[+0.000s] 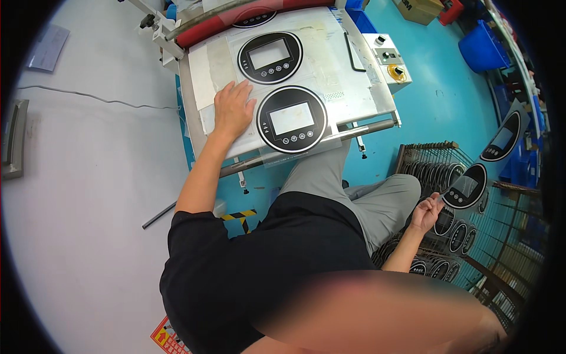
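My left hand (234, 110) lies with fingers stretched out on the white bed (330, 65) of a roller machine. Its fingertips touch the edge of a clear sheet bearing black round panel overlays. One overlay (263, 128) is at the bed's front edge and another overlay (243, 57) is beyond it, each with a rectangular window and a row of small icons. Out to the right, my right hand (426, 215) pinches the corner of a second clear sheet. Two similar black overlays (479, 177) show on that sheet, which is held up and tilted.
A red roller (236, 20) spans the machine's far end. A control box (387, 59) with knobs is mounted on its right side. Wire racks (483, 230) with several overlay sheets stand at my right. A blue bin (483, 47) and a cardboard box (417, 9) are farther off.
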